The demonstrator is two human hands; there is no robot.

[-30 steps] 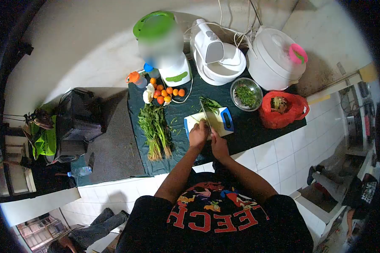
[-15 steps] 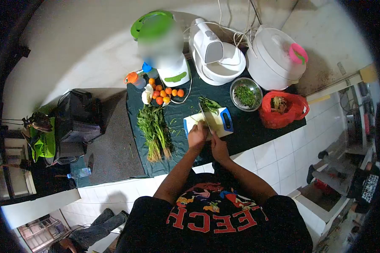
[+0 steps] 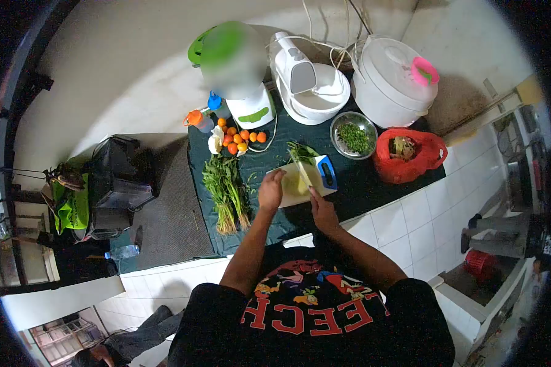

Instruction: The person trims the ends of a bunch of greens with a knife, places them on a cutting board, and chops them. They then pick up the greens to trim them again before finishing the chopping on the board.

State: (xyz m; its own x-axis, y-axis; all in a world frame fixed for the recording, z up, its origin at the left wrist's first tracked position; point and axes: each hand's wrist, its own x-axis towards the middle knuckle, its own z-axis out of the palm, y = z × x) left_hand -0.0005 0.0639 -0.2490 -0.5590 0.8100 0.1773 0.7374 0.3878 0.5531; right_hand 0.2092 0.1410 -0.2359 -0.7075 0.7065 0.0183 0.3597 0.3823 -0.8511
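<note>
There's one knife [image 3: 302, 174], one board [image 3: 295, 187], one mixer [image 3: 302, 77].

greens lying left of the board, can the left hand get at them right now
Probably yes: the left hand looks empty and close beside the greens, with nothing standing between them.

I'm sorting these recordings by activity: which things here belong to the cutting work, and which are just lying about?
In the work:
knife, in the right hand
cutting board
leafy greens by the blade
likely the bowl of chopped greens

Apparently lying about:
stand mixer
blender
water bottle
</note>
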